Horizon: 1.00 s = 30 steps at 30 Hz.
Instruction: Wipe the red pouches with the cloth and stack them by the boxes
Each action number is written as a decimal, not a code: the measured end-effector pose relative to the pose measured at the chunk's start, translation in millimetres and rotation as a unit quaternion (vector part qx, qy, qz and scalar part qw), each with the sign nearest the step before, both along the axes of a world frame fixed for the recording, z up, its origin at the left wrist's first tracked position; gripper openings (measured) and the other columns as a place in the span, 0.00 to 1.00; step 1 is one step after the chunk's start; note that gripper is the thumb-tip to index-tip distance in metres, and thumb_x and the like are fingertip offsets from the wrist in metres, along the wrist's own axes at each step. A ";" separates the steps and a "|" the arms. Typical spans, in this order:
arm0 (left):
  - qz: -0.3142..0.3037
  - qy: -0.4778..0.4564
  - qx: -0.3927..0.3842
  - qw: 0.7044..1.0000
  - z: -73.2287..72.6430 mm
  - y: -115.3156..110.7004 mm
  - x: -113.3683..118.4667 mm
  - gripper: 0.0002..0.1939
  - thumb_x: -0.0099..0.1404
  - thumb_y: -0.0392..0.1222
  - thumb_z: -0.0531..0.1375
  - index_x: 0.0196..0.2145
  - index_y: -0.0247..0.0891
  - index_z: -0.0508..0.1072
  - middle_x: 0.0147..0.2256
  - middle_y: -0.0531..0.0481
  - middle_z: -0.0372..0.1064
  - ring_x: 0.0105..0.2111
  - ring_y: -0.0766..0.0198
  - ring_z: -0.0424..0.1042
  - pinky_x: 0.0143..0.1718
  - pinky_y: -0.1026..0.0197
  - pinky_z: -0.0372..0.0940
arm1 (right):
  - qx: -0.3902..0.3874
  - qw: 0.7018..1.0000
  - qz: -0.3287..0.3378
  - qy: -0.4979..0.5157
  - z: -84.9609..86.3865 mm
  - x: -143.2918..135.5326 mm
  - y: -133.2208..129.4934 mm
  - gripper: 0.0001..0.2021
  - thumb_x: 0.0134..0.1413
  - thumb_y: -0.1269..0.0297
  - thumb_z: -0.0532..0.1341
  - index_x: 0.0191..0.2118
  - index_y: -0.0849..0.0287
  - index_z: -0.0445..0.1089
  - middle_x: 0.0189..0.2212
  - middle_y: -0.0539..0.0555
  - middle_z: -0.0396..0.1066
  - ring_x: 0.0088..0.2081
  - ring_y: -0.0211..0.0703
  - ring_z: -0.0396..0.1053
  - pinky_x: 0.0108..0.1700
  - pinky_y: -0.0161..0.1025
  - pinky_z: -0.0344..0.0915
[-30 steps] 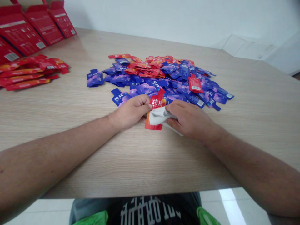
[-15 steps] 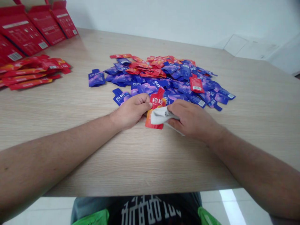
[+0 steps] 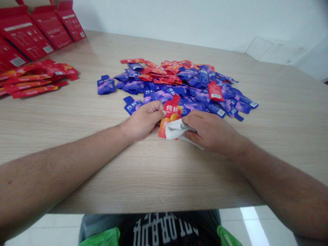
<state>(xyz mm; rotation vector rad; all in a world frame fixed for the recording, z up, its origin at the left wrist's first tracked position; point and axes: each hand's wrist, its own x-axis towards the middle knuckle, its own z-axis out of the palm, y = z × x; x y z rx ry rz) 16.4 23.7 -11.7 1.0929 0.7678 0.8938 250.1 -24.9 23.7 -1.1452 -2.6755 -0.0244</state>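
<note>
Near the middle of the wooden table (image 3: pixel 143 174), my left hand (image 3: pixel 144 121) pinches the left edge of a red and orange pouch (image 3: pixel 172 108), its narrow spout end pointing away from me. My right hand (image 3: pixel 208 130) is closed on a folded white cloth (image 3: pixel 175 129), which lies over the lower part of the pouch and hides its bottom right corner. Just beyond both hands spreads a heap of purple pouches (image 3: pixel 161 95) mixed with red ones (image 3: pixel 170 70).
Red cartons (image 3: pixel 30 32) stand at the back left, with a stack of red pouches (image 3: pixel 33 80) before them. One purple pouch (image 3: pixel 106 85) lies left of the heap. A white wall (image 3: pixel 179 20) rises behind the table.
The white cloth in my right hand has slid slightly down the pouch, baring more of its orange print. My left hand has stayed almost still.
</note>
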 end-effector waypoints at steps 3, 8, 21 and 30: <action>0.007 -0.003 -0.011 1.000 -0.3 0.2 0.3 0.10 0.63 0.36 0.64 0.31 0.39 0.64 0.23 0.56 0.66 0.20 0.70 0.65 0.21 0.67 0.59 | 0.020 0.999 -0.047 0.018 0.2 1.0 0.8 0.10 0.68 0.59 0.61 0.46 0.60 0.70 0.41 0.59 0.73 0.41 0.52 0.70 0.41 0.44 0.63; -0.001 0.011 0.024 1.000 -2.7 0.7 -0.5 0.08 0.63 0.36 0.64 0.31 0.38 0.65 0.25 0.55 0.67 0.22 0.69 0.67 0.23 0.67 0.58 | -0.017 0.999 0.039 -0.017 1.1 -3.3 -4.7 0.08 0.66 0.63 0.61 0.48 0.57 0.71 0.44 0.57 0.74 0.44 0.50 0.71 0.43 0.42 0.64; -0.042 0.105 0.100 0.989 -9.0 5.8 -9.2 0.08 0.66 0.41 0.63 0.33 0.39 0.67 0.25 0.55 0.64 0.22 0.70 0.63 0.22 0.67 0.54 | 0.022 0.999 -0.022 0.011 -0.9 -5.6 -3.9 0.10 0.68 0.60 0.59 0.48 0.59 0.71 0.43 0.59 0.73 0.44 0.52 0.70 0.44 0.44 0.64; -0.047 0.130 0.125 0.982 -3.6 2.2 -8.3 0.09 0.67 0.42 0.63 0.32 0.39 0.66 0.23 0.57 0.61 0.21 0.70 0.60 0.22 0.67 0.52 | 0.017 1.000 -0.013 -0.001 0.7 -7.5 -6.4 0.08 0.68 0.61 0.60 0.47 0.57 0.71 0.43 0.59 0.73 0.43 0.51 0.70 0.42 0.43 0.63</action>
